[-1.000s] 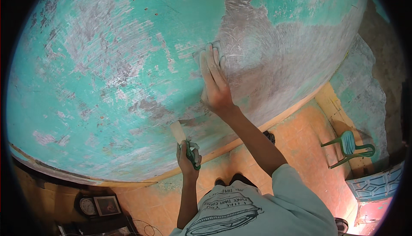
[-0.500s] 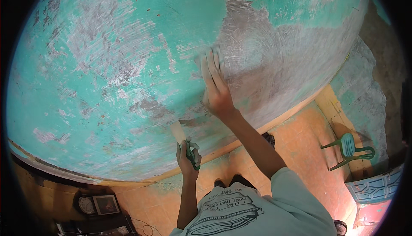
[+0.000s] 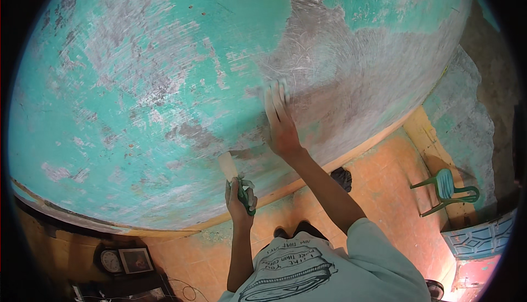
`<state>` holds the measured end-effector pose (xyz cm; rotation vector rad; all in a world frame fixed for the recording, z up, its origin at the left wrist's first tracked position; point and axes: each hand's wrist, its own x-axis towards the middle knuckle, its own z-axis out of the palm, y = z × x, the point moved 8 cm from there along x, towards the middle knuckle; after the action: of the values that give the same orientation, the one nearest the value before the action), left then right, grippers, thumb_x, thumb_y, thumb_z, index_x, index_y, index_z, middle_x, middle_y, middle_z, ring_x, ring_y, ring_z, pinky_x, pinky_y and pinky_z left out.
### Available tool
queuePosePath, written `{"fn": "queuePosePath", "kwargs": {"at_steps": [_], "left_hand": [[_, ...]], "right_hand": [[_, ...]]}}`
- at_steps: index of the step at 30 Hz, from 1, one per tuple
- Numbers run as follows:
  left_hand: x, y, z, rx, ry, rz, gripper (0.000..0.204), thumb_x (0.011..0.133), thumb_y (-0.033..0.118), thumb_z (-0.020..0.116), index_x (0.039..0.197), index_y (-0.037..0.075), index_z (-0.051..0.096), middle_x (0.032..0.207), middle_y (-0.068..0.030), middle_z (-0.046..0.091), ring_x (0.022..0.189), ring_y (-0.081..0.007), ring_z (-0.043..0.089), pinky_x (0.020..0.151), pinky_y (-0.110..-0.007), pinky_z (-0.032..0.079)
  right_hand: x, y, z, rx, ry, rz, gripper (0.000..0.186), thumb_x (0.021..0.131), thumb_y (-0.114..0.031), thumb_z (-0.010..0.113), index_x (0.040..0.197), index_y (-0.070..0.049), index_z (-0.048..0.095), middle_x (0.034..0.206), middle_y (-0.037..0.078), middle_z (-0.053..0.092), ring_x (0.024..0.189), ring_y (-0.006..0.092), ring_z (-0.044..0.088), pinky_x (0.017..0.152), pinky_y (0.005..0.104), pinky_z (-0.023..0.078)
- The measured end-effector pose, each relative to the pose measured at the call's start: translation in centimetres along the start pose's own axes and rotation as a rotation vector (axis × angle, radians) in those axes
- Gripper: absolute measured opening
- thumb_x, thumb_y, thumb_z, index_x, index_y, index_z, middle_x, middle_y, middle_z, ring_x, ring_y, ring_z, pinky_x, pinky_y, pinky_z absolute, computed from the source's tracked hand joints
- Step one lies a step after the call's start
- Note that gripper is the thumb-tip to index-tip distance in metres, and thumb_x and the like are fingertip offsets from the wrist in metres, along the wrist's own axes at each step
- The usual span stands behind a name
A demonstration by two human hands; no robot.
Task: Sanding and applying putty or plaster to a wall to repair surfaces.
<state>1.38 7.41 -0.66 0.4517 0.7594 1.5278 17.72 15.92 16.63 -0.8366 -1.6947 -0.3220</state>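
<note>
My left hand (image 3: pixel 239 202) is wrapped round the green handle of a scraper (image 3: pixel 227 166), whose broad pale blade points up toward the wall. Whether the blade touches the wall I cannot tell. My right hand (image 3: pixel 282 123), higher up, presses with long, straight fingers against the wall (image 3: pixel 230 17). Beneath those fingers, blurred greyish edges show of what looks like a piece of sandpaper (image 3: pixel 286 90), mostly covered by the hand. Around it the turquoise paint is worn to grey, with many scratch marks.
Below the wall runs an orange tiled floor (image 3: pixel 379 176), with a dark bag-like bundle (image 3: pixel 341 179) at the wall's foot. A green plastic chair (image 3: pixel 447 188) stands right, near a blue patterned panel (image 3: pixel 483 239). At lower left are a clock (image 3: pixel 111 261) and a framed picture (image 3: pixel 136 261).
My right hand has slid a little down the wall, toward me and slightly right. My left hand with the scraper has barely moved.
</note>
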Motion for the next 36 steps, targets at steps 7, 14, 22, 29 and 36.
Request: {"fn": "queuePosePath", "kwargs": {"at_steps": [7,14,22,29,36], "left_hand": [[0.0,0.3,0.2,0.0,-0.009,0.03,0.015,0.106,0.024,0.047,0.109,0.009,0.049,0.082,-0.0076,0.063,0.042,-0.0085,0.038,0.034,-0.024,0.027],[0.1,0.1,-0.1,-0.01,0.026,-0.019,0.014,0.106,0.024,0.046,0.108,0.01,0.048,0.081,-0.0078,0.063,0.042,-0.0087,0.038,0.034,-0.024,0.028],[-0.1,0.1,0.0,-0.018,0.006,-0.017,0.014,0.107,0.024,0.046,0.107,0.01,0.048,0.081,-0.0074,0.063,0.042,-0.0086,0.038,0.034,-0.024,0.028],[0.3,-0.1,-0.3,-0.011,-0.022,-0.012,0.014,0.106,0.024,0.046,0.107,0.01,0.048,0.082,-0.0076,0.063,0.041,-0.0086,0.038,0.034,-0.024,0.028],[0.3,-0.1,-0.4,-0.031,-0.014,0.0,0.015,0.106,0.024,0.047,0.108,0.009,0.049,0.083,-0.008,0.064,0.041,-0.0084,0.038,0.034,-0.024,0.028]], "right_hand": [[6.2,-2.0,-1.5,0.01,0.063,-0.067,0.052,0.087,0.01,0.041,0.139,0.013,0.044,0.15,0.031,0.037,0.143,0.047,0.033,0.116,0.0593,0.026],[-0.5,0.6,1.0,-0.015,-0.009,0.057,0.052,0.087,0.01,0.041,0.138,0.013,0.045,0.152,0.03,0.036,0.143,0.0458,0.033,0.116,0.0578,0.027],[3.9,-1.1,0.1,0.032,0.039,-0.037,0.05,0.09,0.008,0.04,0.14,0.013,0.043,0.151,0.032,0.036,0.142,0.047,0.034,0.116,0.0576,0.026],[1.3,-0.1,1.2,-0.054,0.013,0.006,0.053,0.088,0.008,0.04,0.141,0.013,0.042,0.151,0.032,0.036,0.142,0.0473,0.035,0.115,0.0573,0.028],[0.8,0.1,1.1,0.015,-0.009,-0.02,0.052,0.089,0.008,0.038,0.142,0.012,0.041,0.152,0.032,0.034,0.143,0.0472,0.033,0.116,0.0566,0.027]]}}
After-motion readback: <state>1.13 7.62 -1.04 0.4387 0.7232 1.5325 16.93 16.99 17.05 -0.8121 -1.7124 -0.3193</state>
